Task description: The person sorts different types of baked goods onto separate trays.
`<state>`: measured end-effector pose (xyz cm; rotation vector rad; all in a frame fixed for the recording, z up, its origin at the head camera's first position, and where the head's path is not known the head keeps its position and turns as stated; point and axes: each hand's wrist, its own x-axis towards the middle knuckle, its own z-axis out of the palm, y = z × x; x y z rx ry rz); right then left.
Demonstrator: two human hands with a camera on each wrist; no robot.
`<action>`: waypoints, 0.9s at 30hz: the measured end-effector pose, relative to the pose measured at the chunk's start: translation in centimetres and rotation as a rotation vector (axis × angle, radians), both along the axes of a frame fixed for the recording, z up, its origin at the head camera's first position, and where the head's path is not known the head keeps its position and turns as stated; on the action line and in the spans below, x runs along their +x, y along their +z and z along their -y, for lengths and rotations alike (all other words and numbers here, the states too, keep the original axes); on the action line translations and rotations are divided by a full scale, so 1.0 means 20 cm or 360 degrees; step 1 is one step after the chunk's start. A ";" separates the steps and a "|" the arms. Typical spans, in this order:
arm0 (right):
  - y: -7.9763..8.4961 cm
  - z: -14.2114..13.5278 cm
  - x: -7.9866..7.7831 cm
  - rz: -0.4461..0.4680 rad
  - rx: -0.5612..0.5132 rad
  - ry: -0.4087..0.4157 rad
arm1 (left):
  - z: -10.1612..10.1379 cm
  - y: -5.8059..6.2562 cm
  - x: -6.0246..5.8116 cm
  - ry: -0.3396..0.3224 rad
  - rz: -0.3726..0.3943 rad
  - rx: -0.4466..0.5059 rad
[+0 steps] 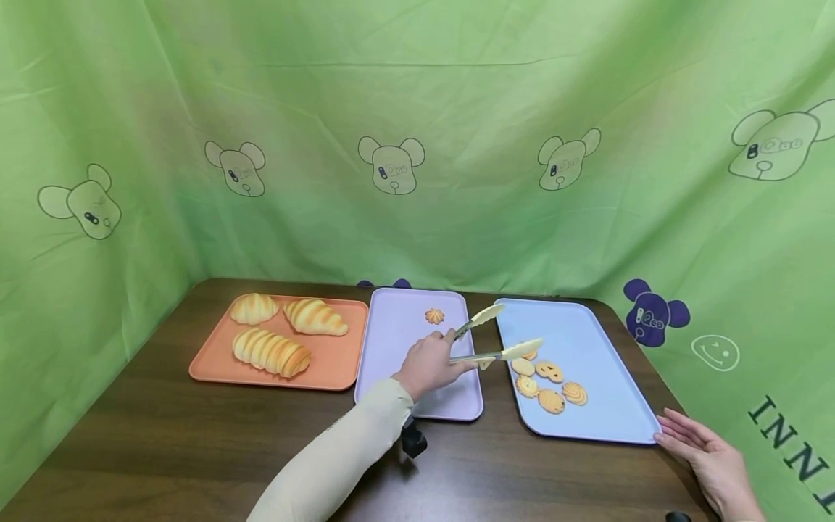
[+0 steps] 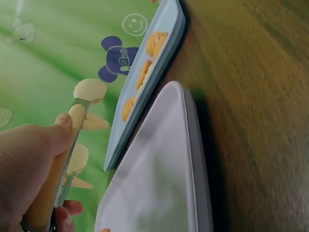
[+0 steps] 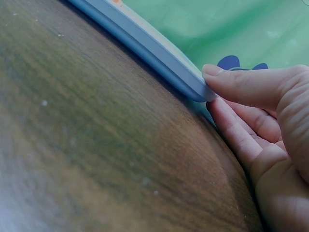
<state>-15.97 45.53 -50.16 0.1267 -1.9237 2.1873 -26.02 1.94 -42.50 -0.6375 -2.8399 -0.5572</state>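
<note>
My left hand (image 1: 429,365) grips a pair of tongs (image 1: 522,349) above the lilac tray (image 1: 396,330). The tongs' cream tips are spread apart with nothing between them, reaching toward the blue tray (image 1: 587,341). In the left wrist view, the thumb lies along the tongs' yellowish handle (image 2: 48,193). A single star-shaped cookie (image 1: 434,316) lies on the lilac tray. Several cookies (image 1: 551,401) cluster at the blue tray's near left side. At the near right corner of that tray, my right hand (image 1: 707,460) pinches the rim between thumb (image 3: 241,87) and fingers.
An orange tray (image 1: 215,362) on the left bears three bread pieces, among them a ridged loaf (image 1: 269,353). All three trays stand in a row on a dark wooden table (image 1: 163,435). A green printed curtain (image 1: 313,217) hangs close behind and at both sides.
</note>
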 end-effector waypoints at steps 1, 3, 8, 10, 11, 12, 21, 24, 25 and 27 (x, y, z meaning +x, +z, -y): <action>0.00 0.00 0.00 -0.0002 -0.0001 0.0001 | -0.01 0.00 0.00 0.0000 -0.0010 -0.0018; 0.00 0.00 0.00 0.0001 0.0007 -0.0003 | -0.04 0.00 0.00 -0.0001 -0.0053 -0.0060; 0.00 -0.01 0.00 0.0024 0.0012 -0.0010 | -0.11 0.03 0.01 0.0002 -0.0223 -0.0246; 0.01 -0.01 -0.01 0.0037 0.0009 -0.0009 | -0.15 0.04 0.01 0.0011 -0.0292 -0.0351; 0.01 -0.01 -0.01 0.0045 0.0013 -0.0009 | -0.16 0.04 0.02 0.0017 -0.0318 -0.0402; 0.01 -0.01 -0.01 0.0049 0.0012 -0.0007 | -0.18 0.05 0.02 0.0023 -0.0348 -0.0451; 0.00 -0.01 0.00 0.0052 0.0045 -0.0022 | -0.26 0.06 0.02 0.0026 -0.0428 -0.0691; 0.00 0.00 0.00 0.0041 0.0052 -0.0026 | -0.27 0.06 0.02 0.0019 -0.0365 -0.0687; 0.00 -0.01 0.00 0.0037 0.0051 -0.0025 | -0.27 0.06 0.02 0.0017 -0.0345 -0.0685; 0.00 -0.01 0.00 0.0029 0.0048 -0.0023 | -0.28 0.06 0.02 0.0012 -0.0319 -0.0687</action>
